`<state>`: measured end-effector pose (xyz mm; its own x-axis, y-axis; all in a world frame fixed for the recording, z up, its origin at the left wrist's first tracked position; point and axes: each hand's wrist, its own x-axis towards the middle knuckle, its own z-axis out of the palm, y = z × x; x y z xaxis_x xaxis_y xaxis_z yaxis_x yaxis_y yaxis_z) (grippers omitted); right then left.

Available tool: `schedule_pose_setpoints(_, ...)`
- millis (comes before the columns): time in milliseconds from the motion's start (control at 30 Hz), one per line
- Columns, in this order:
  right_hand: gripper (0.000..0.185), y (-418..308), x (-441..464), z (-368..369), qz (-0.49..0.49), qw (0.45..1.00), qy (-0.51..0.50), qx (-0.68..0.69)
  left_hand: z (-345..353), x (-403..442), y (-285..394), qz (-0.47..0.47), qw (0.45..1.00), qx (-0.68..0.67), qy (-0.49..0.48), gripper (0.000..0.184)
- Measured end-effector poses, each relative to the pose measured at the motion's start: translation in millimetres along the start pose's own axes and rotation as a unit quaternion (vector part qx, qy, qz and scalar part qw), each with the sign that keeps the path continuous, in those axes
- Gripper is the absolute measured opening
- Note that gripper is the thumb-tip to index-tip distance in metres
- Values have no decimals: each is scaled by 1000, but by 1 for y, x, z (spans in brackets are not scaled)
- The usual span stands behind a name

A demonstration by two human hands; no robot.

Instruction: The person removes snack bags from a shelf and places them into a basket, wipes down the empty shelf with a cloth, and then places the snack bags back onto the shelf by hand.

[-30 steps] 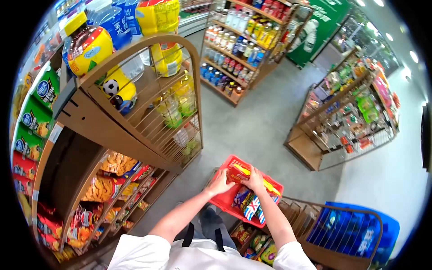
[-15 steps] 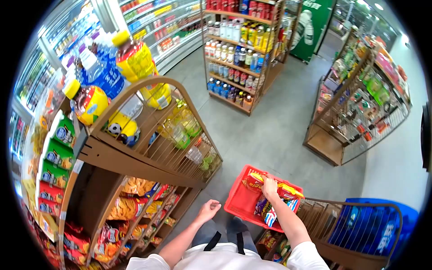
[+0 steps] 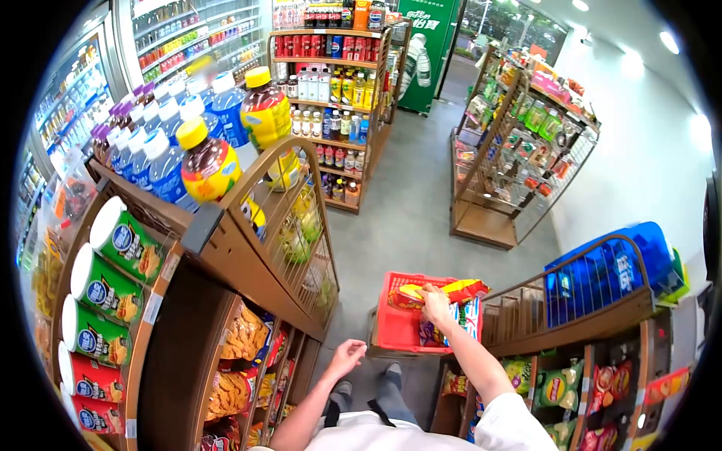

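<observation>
A red shopping basket stands low in front of me, with several snack bags in it. My right hand reaches into it, fingers closed on the top of a red and yellow snack bag. Another red and yellow bag lies against the basket's far right side. A blue, white and red striped bag and a purple bag are under and beside my right wrist. My left hand hangs left of the basket, fingers loosely apart, holding nothing.
On the left, a brown shelf unit carries bottles, chip tubs and snack bags. A lower rack with blue packs is at right. Ahead stand a drinks shelf and a wire rack, with grey floor between.
My view has turned and tilted, so the shelves appear shifted left and more of the right rack shows. My right hand stays on the bag in the basket; my left hand remains empty beside it.
</observation>
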<state>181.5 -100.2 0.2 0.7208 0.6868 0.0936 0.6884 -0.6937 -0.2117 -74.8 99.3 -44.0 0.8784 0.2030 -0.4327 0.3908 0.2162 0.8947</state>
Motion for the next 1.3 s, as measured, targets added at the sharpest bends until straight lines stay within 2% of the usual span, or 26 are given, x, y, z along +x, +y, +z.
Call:
schedule_pose_setpoints(233, 50, -37, -49, -25, -1, 994, 109, -16, -2, -22, 6, 35, 999, 5, -37, 28)
schedule_pose_setpoints(467, 50, -45, -81, -15, -2, 989, 143, -28, -5, -36, -10, 37, 998, -15, -59, 28)
schedule_pose_setpoints(533, 47, -40, -85, -9, 25, 986, 159, 36, -1, -50, -9, 20, 998, 6, -51, 29)
schedule_pose_setpoints(600, 36, -18, -81, 22, 47, 984, 165, 48, 2, -68, -8, -1, 998, 24, -60, 31)
schedule_pose_setpoints(667, 32, -11, -82, 34, 167, 958, 149, 181, 2, -86, -6, 1, 996, 29, -81, 31)
schedule_pose_setpoints(733, 32, -17, -87, 6, 189, 956, 125, 184, -3, -92, -14, -3, 996, 21, -87, 30)
schedule_pose_setpoints(800, 35, -26, -96, -33, 167, 958, 142, 187, -2, -93, -13, 5, 997, 28, -72, 29)
schedule_pose_setpoints(900, 36, -16, -106, -79, 149, 964, 87, 202, 14, -82, 18, 78, 989, 114, -56, 30)
schedule_pose_setpoints(933, 35, -15, -115, -102, 135, 963, 86, 216, 22, -67, 24, 179, 966, 183, -28, 36)
schedule_pose_setpoints(967, 34, -26, -127, -142, 149, 960, 56, 230, 40, -74, 65, 263, 926, 270, 11, 49)
schedule_pose_setpoints(1000, 32, -27, -141, -167, 121, 960, 57, 247, 57, -81, 106, 324, 896, 303, -10, 66)
schedule_pose_setpoints(1033, 31, -46, -158, -210, 155, 952, 21, 264, 73, -79, 131, 370, 880, 293, -53, 85)
schedule_pose_setpoints(1067, 30, -62, -176, -247, 192, 940, -12, 281, 89, -81, 149, 419, 842, 334, -68, 101)
schedule_pose_setpoints(1133, 32, -57, -219, -273, 91, 972, 12, 215, 125, -92, 182, 439, 810, 341, -188, 113)
schedule_pose_setpoints(1200, 34, -64, -271, -306, 108, 966, 10, 236, 161, -106, 184, 361, 815, 284, -354, 118)
schedule_pose_setpoints(1233, 34, -69, -298, -318, 159, 953, 10, 257, 180, -119, 177, 291, 824, 209, -440, 116)
schedule_pose_setpoints(1267, 34, -73, -327, -327, 208, 937, 14, 279, 198, -132, 161, 255, 813, 169, -496, 108)
schedule_pose_setpoints(1300, 34, -77, -358, -326, 245, 917, 48, 312, 212, -142, 135, 176, 817, 86, -543, 95)
